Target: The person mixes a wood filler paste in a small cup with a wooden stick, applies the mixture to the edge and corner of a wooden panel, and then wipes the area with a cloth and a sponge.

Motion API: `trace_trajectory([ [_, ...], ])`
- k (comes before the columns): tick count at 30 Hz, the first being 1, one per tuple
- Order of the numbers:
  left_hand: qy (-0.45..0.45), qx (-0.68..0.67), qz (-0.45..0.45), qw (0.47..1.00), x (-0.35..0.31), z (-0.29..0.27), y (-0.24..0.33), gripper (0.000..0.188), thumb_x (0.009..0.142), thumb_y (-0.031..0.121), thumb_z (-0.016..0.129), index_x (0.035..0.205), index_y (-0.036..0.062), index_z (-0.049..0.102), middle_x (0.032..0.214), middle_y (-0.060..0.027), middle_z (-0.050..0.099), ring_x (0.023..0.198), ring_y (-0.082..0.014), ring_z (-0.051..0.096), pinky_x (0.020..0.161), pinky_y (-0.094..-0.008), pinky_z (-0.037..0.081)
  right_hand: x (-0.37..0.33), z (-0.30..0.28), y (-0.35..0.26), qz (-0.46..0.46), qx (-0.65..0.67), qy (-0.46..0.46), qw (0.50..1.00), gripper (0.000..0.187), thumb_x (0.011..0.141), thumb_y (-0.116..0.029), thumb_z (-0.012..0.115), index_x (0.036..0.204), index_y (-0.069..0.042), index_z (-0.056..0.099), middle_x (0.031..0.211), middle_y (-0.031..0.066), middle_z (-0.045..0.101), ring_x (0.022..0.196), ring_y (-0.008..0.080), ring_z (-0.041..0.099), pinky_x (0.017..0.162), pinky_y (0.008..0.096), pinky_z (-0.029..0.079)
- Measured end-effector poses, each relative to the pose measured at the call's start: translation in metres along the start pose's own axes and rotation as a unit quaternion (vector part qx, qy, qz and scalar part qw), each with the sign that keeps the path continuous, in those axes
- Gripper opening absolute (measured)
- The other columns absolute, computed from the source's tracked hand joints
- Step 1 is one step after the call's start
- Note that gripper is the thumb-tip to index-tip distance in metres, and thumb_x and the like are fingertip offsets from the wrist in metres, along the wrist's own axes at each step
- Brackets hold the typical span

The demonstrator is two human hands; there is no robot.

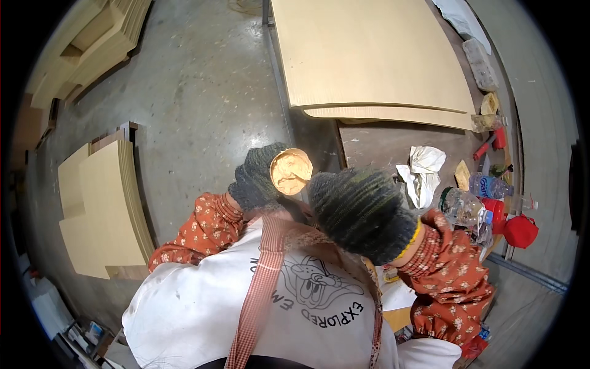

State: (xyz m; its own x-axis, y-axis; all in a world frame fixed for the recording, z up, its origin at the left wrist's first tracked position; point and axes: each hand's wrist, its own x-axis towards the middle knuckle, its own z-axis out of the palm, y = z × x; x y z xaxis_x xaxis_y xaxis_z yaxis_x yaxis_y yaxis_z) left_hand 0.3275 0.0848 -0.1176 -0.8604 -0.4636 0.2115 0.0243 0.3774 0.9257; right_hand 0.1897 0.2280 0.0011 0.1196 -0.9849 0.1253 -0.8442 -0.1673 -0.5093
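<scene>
My left hand [254, 178], in a dark knitted glove, is closed round a small round tub of beige paste [291, 172] in front of my chest. The tub's open top faces up and shows the paste's uneven, scooped surface. Close against the tub's right rim is my right hand [362, 212], gloved the same way with a yellow cuff edge. Its fingers are curled, and whatever they grip is hidden behind the back of the glove. Floral orange sleeves cover both forearms.
Pale wooden panels [369, 55] lie on a workbench ahead right. Crumpled white cloth [424, 172], plastic bottles [458, 206] and a red cap-like object [520, 231] sit along the bench's right side. More panels are stacked at left [114, 203] and far left [98, 37] above grey floor.
</scene>
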Motion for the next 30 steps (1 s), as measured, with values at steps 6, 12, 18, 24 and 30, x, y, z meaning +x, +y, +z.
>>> trace_trajectory([
  [6,-0.001,-0.113,-0.045,0.993,-0.004,-0.006,-0.018,0.048,0.062,0.025,0.075,0.099,0.0027,0.055,0.091,-0.0107,0.06,0.083,-0.02,0.059,0.074,-0.0293,0.049,0.04,-0.053,-0.034,0.102,-0.011,-0.178,0.979,0.016,0.075,-0.017,0.055,0.087,-0.007,0.059,0.08,0.0124,0.059,0.078,0.0261,0.058,0.069,0.0352,0.046],
  [12,0.011,-0.09,0.0,0.996,-0.013,0.001,-0.051,0.039,0.065,0.019,0.072,0.097,0.0014,0.057,0.089,-0.0108,0.061,0.079,-0.0194,0.06,0.071,-0.0281,0.049,0.031,-0.045,-0.011,0.018,-0.111,-0.149,0.982,0.024,0.074,-0.018,0.057,0.095,-0.008,0.056,0.078,0.0101,0.061,0.07,0.0244,0.06,0.061,0.0355,0.047],
  [18,0.051,-0.007,0.083,0.995,-0.004,-0.02,-0.025,0.042,0.06,0.018,0.074,0.095,0.0009,0.056,0.087,-0.0119,0.06,0.077,-0.0224,0.06,0.069,-0.0294,0.048,0.062,-0.045,-0.017,0.01,-0.135,-0.211,0.968,0.019,0.08,-0.022,0.051,0.08,-0.005,0.059,0.082,0.015,0.059,0.079,0.0254,0.057,0.07,0.0331,0.044],
  [24,0.198,0.107,0.086,0.971,-0.006,-0.025,-0.024,0.037,0.059,0.02,0.074,0.088,0.0029,0.059,0.082,-0.0121,0.059,0.072,-0.0253,0.059,0.065,-0.0314,0.048,0.061,-0.009,0.004,0.12,-0.035,-0.219,0.968,0.019,0.079,-0.021,0.051,0.072,-0.005,0.059,0.07,0.0148,0.055,0.067,0.0275,0.056,0.061,0.0377,0.043],
  [30,0.174,0.183,0.063,0.966,-0.017,-0.024,-0.045,0.043,0.071,0.019,0.069,0.108,0.0048,0.053,0.102,-0.0089,0.057,0.091,-0.0194,0.056,0.078,-0.0293,0.046,0.052,0.008,0.013,-0.077,-0.057,-0.131,0.987,0.013,0.068,-0.011,0.06,0.081,-0.008,0.058,0.066,0.0099,0.056,0.061,0.0263,0.057,0.054,0.035,0.046],
])
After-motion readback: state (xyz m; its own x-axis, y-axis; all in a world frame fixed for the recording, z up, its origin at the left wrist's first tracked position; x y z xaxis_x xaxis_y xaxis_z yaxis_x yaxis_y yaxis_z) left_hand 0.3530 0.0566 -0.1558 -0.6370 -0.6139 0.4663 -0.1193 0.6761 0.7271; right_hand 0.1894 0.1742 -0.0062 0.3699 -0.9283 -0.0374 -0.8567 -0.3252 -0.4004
